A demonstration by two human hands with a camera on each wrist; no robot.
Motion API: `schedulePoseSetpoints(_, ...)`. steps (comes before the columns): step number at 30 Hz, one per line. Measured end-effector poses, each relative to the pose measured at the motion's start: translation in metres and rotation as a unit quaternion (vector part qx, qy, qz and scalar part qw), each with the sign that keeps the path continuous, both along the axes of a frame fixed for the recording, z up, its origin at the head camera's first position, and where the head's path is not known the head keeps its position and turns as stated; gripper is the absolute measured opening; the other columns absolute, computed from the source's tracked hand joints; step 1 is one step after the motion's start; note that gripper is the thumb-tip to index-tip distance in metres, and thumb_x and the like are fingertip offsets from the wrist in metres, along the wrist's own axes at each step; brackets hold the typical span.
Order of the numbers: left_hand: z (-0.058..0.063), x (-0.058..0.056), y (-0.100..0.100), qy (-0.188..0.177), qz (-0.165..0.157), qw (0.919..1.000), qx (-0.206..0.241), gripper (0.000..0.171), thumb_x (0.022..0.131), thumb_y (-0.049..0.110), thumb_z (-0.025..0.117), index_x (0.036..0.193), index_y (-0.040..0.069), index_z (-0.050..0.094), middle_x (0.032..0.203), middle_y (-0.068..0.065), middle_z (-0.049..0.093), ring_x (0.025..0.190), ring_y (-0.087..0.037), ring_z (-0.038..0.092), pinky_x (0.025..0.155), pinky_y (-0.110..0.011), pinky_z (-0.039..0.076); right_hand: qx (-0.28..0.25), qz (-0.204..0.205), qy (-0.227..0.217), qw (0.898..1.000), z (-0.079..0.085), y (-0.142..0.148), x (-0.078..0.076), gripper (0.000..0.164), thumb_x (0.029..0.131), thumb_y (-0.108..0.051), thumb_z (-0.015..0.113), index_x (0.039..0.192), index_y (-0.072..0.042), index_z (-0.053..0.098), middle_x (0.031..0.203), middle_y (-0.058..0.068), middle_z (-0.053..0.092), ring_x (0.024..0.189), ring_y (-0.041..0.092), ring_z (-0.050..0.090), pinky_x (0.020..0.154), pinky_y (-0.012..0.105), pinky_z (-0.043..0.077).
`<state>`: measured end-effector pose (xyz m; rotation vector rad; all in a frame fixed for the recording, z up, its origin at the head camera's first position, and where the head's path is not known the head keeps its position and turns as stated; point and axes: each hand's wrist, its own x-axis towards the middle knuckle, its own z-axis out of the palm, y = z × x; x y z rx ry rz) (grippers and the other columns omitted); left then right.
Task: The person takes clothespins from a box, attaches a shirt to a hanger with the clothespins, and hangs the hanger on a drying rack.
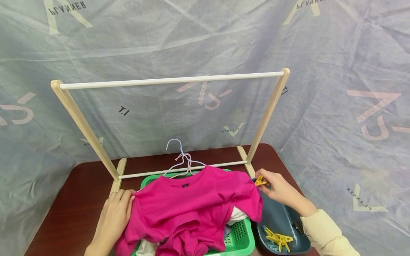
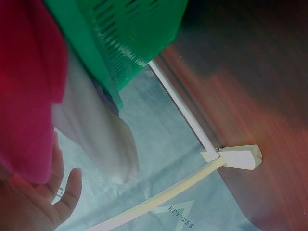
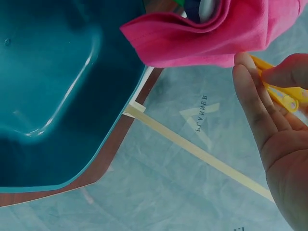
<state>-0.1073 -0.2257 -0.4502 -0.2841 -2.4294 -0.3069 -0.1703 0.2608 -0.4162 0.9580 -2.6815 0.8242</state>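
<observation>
A magenta T-shirt [image 1: 189, 199] lies spread over a green basket [image 1: 246, 241], its collar toward the rack. Two thin hangers [image 1: 183, 156], one bluish and one pinkish, stick up at the collar. My left hand [image 1: 115, 209] holds the shirt by its left shoulder; in the left wrist view the cloth covers part of the fingers [image 2: 58, 161]. My right hand [image 1: 278, 186] pinches a yellow clothespin [image 1: 260, 180] between thumb and fingers, right at the shirt's right shoulder. In the right wrist view its fingertips [image 3: 244, 65] meet the edge of the magenta cloth.
Behind the basket stands a wooden rack with a white top bar [image 1: 173, 81]. A dark blue bin [image 1: 278, 213] with several yellow clothespins [image 1: 278, 239] sits right of the basket. White cloth [image 1: 237, 215] shows under the shirt. The brown table [image 1: 67, 199] ends before a grey fabric backdrop.
</observation>
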Motion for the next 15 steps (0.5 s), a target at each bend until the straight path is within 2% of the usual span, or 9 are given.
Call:
schedulePoseSetpoints(2,-0.0001,0.0000,0.0002,0.001,0.000,1.0000,0.000,0.015,0.077,0.008,0.064,0.091,0.007,0.059,0.076,-0.007,0.055,0.071,-0.025,0.047,0.058,-0.034,0.032,-0.005,-0.002,-0.016,1.000,0.0005,0.0008,0.0002,0.034,0.071,0.012,0.061,0.096,-0.008,0.051,0.075,-0.001,0.057,0.062,0.000,0.053,0.050,0.016,0.043)
schedulePoseSetpoints(7,-0.0002,0.0004,0.0001,0.007,-0.001,1.0000,-0.002,0.014,0.077,0.008,0.063,0.091,0.006,0.058,0.076,-0.006,0.054,0.071,-0.025,0.047,0.058,-0.034,0.032,-0.020,0.004,-0.044,0.999,0.0025,-0.0003,-0.0005,0.028,0.075,0.011,0.060,0.097,-0.003,0.051,0.085,0.004,0.062,0.073,0.011,0.065,0.059,0.018,0.051)
schedulePoseSetpoints(9,-0.0003,0.0007,-0.0001,0.009,-0.003,0.9999,-0.003,0.014,0.078,0.008,0.062,0.091,0.006,0.058,0.077,-0.006,0.054,0.071,-0.025,0.047,0.058,-0.033,0.032,-0.026,0.008,-0.040,0.999,0.0031,-0.0020,-0.0013,0.027,0.076,0.011,0.060,0.098,-0.002,0.052,0.086,0.005,0.062,0.074,0.015,0.066,0.061,0.019,0.052)
schedulePoseSetpoints(15,-0.0006,0.0020,-0.0006,0.018,-0.008,0.9998,-0.005,0.014,0.080,0.009,0.061,0.093,0.006,0.058,0.079,-0.006,0.054,0.072,-0.024,0.047,0.058,-0.033,0.032,-0.029,0.006,-0.019,0.999,0.0067,-0.0074,-0.0037,0.025,0.076,0.008,0.061,0.098,-0.002,0.055,0.087,0.003,0.059,0.074,0.011,0.063,0.063,0.020,0.053)
